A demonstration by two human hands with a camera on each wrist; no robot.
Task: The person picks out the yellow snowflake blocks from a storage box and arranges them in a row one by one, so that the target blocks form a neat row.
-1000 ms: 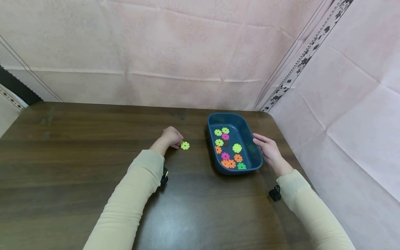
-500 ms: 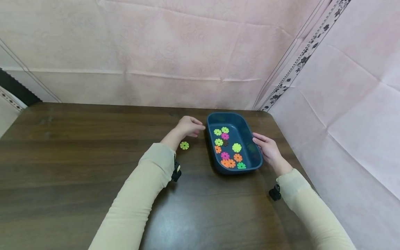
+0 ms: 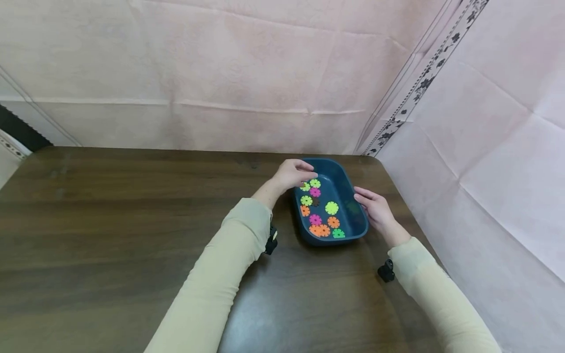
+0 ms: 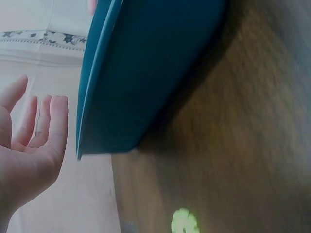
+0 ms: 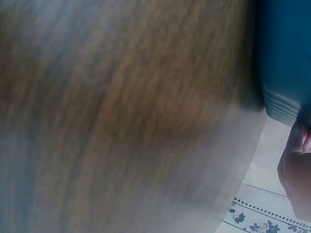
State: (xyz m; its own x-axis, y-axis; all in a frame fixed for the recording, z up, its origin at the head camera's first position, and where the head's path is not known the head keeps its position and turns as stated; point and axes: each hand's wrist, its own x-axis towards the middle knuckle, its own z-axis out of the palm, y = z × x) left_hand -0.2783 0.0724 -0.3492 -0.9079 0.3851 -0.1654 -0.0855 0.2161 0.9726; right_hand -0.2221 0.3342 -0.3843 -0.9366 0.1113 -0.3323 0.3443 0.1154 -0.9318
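Observation:
A dark blue tray (image 3: 324,169) stands on the wooden table, with several flower-shaped notched discs on its floor: orange, pink, green, brown and a yellow disc (image 3: 332,208) among them. My left hand (image 3: 292,175) is over the tray's far left rim, fingers loosely bent. In the left wrist view, the left hand (image 4: 36,141) has thumb and fingers apart and nothing shows between them. My right hand (image 3: 377,211) holds the tray's right rim with thumb and fingertips. One yellow-green disc (image 4: 184,221) lies on the table left of the tray, hidden behind my left arm in the head view.
The wooden table (image 3: 132,220) extends left and toward me. A pale cloth backdrop (image 3: 243,73) rises along the far edge, and another cloth (image 3: 494,162) with a floral border hangs at the right.
My left hand has moved right, from beside the yellow-green disc on the table to over the tray's far left rim. The right hand and the tray have stayed in place.

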